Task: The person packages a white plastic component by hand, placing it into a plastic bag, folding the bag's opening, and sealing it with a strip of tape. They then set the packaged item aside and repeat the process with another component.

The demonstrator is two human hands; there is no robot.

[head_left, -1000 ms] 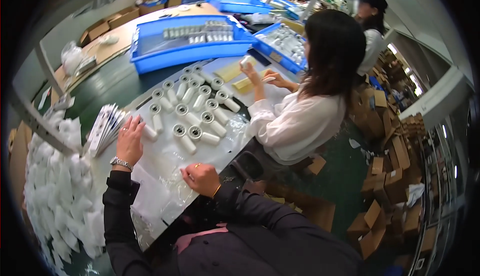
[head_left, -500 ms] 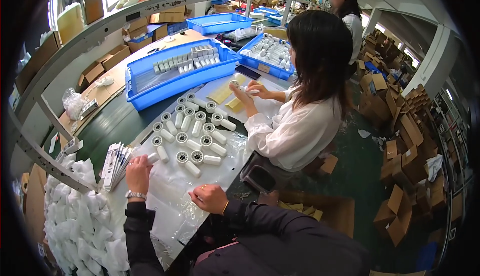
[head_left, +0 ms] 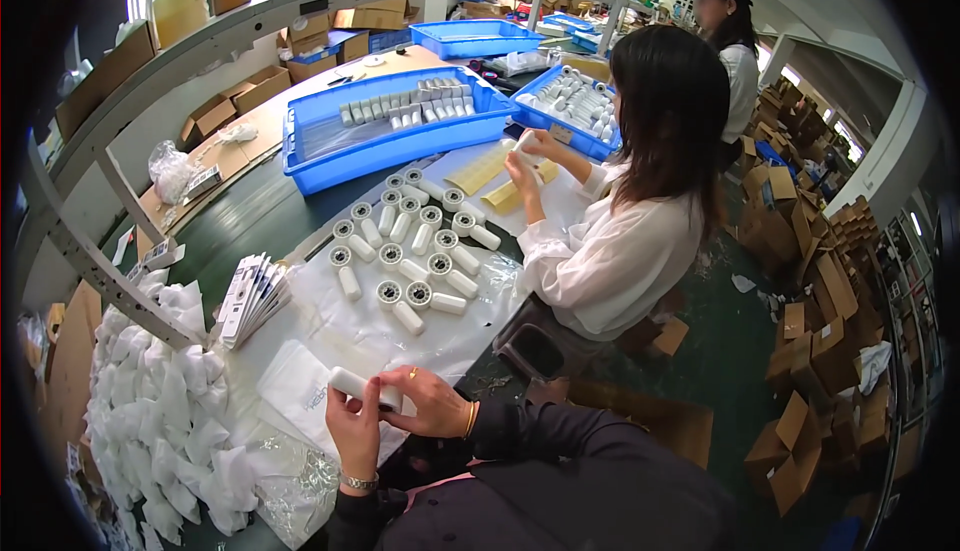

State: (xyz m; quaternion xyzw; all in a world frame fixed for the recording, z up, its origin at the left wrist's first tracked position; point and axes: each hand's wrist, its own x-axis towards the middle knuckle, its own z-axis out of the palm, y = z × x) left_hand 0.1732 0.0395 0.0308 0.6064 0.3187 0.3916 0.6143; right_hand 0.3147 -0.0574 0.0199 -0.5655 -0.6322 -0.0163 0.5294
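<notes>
Close to my body, above the near edge of the table, I hold a white device with a smooth rounded handle point(head_left: 350, 383). My left hand point(head_left: 355, 436) pinches it from the left, thumb and fingers closed around it. My right hand point(head_left: 432, 406) grips its other end, hiding most of that part. Beneath lies a flat white printed pouch point(head_left: 285, 379) on plastic sheeting. Beyond my hands, several similar white devices point(head_left: 410, 317) with round, dark-ringed heads rest in loose rows.
Folded white printed cartons point(head_left: 245, 296) stand fanned at the left, behind heaped white pouches point(head_left: 160, 421). A blue tray point(head_left: 400, 146) holds more white pieces. At the right, a co-worker point(head_left: 640, 241) handles a white piece over yellow sheets point(head_left: 475, 176). A metal frame post point(head_left: 110, 286) rises at left.
My left hand has brought a white device from beside the cartons toward my body. My right hand has come left and closed on it. The co-worker's hands have shifted; my view has turned slightly.
</notes>
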